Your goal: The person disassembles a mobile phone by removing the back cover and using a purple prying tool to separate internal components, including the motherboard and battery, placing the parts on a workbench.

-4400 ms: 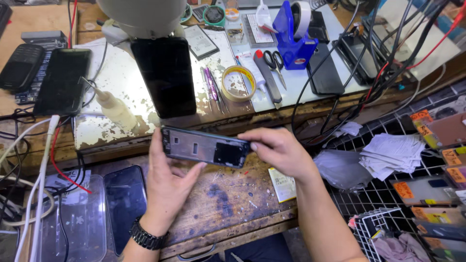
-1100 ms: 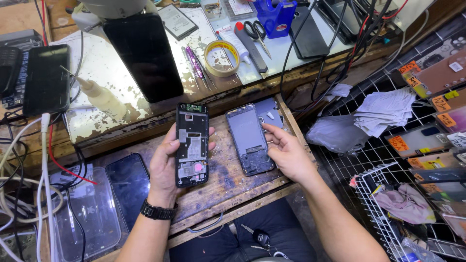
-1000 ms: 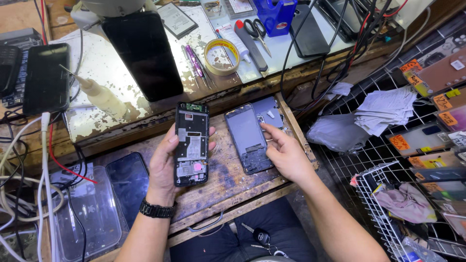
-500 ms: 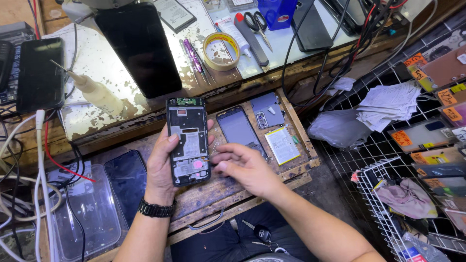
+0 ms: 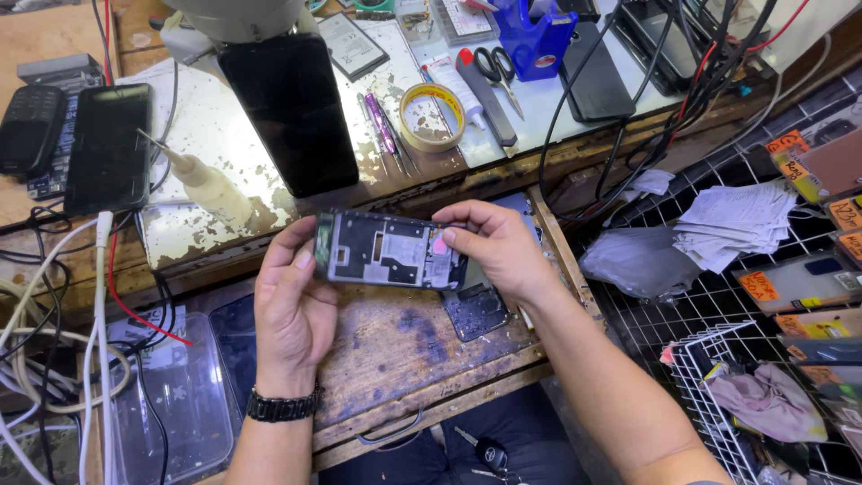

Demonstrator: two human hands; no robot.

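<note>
Head view: opened phone held level above the wooden counter. Left hand clamps its 9 o'clock end, right hand its 3 o'clock end. Keep both grips on the edges; the right thumb apparently presses a connector.

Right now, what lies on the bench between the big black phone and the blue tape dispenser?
In the head view, between the black phone and the blue tape dispenser lie a roll of tape, pens and scissors.
</note>
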